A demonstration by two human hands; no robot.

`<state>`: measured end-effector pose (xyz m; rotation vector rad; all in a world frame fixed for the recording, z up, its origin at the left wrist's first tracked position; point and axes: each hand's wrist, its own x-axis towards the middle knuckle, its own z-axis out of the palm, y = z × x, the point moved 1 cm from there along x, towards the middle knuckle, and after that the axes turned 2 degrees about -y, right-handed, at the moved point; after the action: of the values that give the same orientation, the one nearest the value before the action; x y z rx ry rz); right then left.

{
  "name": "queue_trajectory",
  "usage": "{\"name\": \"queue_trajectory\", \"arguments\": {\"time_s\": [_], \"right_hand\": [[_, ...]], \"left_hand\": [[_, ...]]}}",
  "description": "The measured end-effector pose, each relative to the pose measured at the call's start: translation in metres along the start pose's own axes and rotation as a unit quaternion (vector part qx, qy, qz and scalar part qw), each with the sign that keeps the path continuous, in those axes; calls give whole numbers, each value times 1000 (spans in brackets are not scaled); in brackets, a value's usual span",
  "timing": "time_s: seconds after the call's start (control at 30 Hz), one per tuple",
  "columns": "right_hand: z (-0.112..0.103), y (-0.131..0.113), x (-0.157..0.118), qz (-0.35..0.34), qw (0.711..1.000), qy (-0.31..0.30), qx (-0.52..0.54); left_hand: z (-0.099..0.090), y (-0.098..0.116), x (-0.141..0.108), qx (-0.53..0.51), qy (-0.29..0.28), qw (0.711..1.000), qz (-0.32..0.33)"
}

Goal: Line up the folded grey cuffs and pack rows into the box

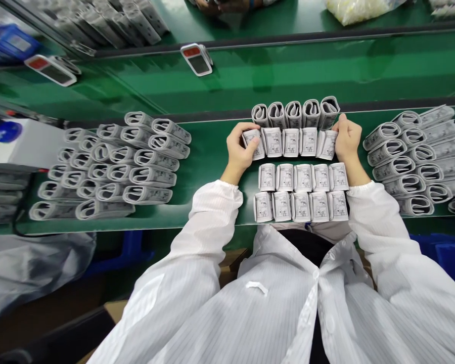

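Note:
Several folded printed papers form a row [291, 142] on the green table, and my two hands press on its ends. My left hand [242, 148] has its thumb and fingers closed around the leftmost paper. At the other end, my right hand [348, 139] grips the rightmost one, which tilts slightly. Behind this row stands another row of rolled papers [293, 115], their curled ends facing up. Nearer my body, two rows of flat-faced folded papers [303, 177] lie side by side, between my forearms.
Stacks of rolled papers lie at the left [109, 167] and right [413, 156]. Two white devices with small screens [197, 60] hang at the back ledge. A white box [26, 144] is at far left. Another person's hands [223, 6] show at the top.

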<state>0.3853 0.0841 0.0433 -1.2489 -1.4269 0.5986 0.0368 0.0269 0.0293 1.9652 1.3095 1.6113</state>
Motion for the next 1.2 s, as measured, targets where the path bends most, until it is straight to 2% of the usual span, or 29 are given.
{"name": "queue_trajectory", "arguments": {"time_s": [0.5, 0.7, 0.87, 1.03, 1.2], "right_hand": [[-1, -5, -2, 10, 1000, -5, -5], [0, 0, -1, -3, 1000, 6, 18], [0, 8, 1, 3, 1000, -10, 19], [0, 1, 1, 5, 999, -6, 49], [0, -3, 1, 40, 996, -33, 70]], "left_hand": [[1, -1, 0, -3, 6, 1000, -5], [-1, 1, 1, 8, -12, 1000, -13], [0, -2, 0, 12, -17, 1000, -14], [3, -5, 0, 23, -28, 999, -21], [3, -6, -1, 19, -33, 999, -20]]}}
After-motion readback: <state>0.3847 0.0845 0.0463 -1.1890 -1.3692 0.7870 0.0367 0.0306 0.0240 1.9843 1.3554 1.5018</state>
